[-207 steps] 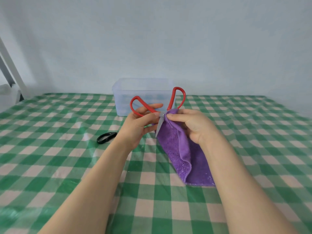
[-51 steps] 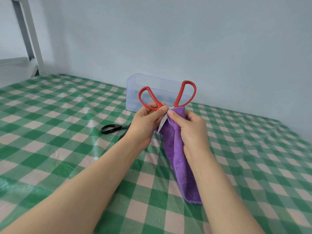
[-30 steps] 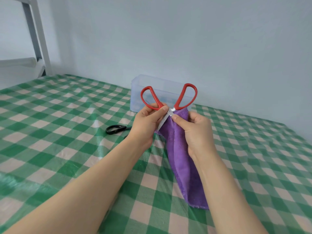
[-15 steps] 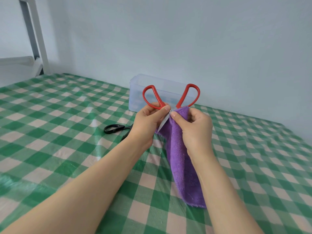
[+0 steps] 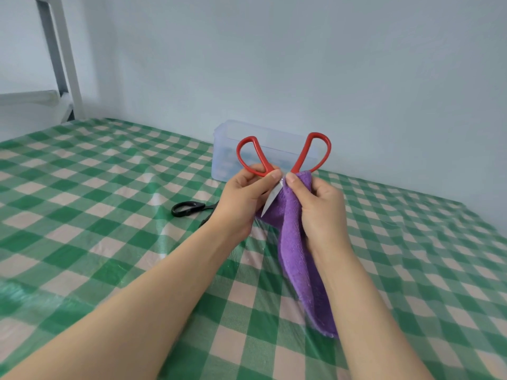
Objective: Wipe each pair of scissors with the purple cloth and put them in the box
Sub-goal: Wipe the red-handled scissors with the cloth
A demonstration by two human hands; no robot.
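Both hands are up over the tabletop point(image 5: 109, 215), a glossy, plastic-covered green-and-white check. The left hand point(image 5: 241, 198) has its grip closed on the red scissors point(image 5: 301, 157), thumb and fingers curled round the base of the left loop. The two smooth oval handles splay wide and point up, and one slim silvery blade angles down to a sharp tip between the hands. The right hand point(image 5: 321, 209) has its grip pinched on the purple cloth point(image 5: 296, 256), a fuzzy terry piece bunched at the scissors' pivot, its long tail draping down to the tabletop. Just behind the handles sits the box point(image 5: 227, 160), translucent plastic with rounded corners, close to the pale wall. The black scissors point(image 5: 186, 209) lie flat on the tabletop left of the left wrist, which hides part of them.
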